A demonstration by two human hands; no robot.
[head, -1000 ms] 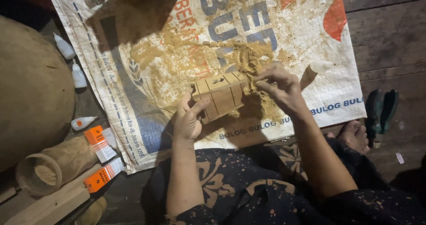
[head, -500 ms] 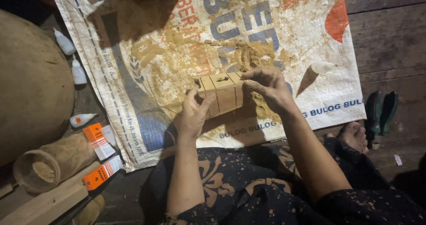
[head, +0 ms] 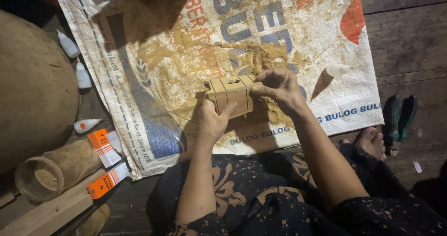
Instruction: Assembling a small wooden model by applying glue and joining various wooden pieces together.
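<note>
A small box-like wooden piece [head: 230, 95], made of light slats side by side, is held over a woven plastic sack [head: 153, 82] spread on the floor. My left hand [head: 213, 120] grips its lower left side, thumb up against the front. My right hand [head: 279, 89] closes on its upper right end, fingers curled over the top edge. Sawdust [head: 260, 56] lies in a heap on the sack just behind the piece.
Small white glue bottles [head: 83, 75] lie along the sack's left edge, another [head: 336, 69] on its right. Orange and white cartons [head: 103, 147], a hollow wooden tube [head: 51, 171] and a plank are at lower left. A large rounded brown object [head: 32, 87] fills the left. A foot [head: 371, 142] rests right.
Both hands have shifted slightly on the wooden piece, and it now sits a little higher and more level. The right hand's fingers have curled over its top right end.
</note>
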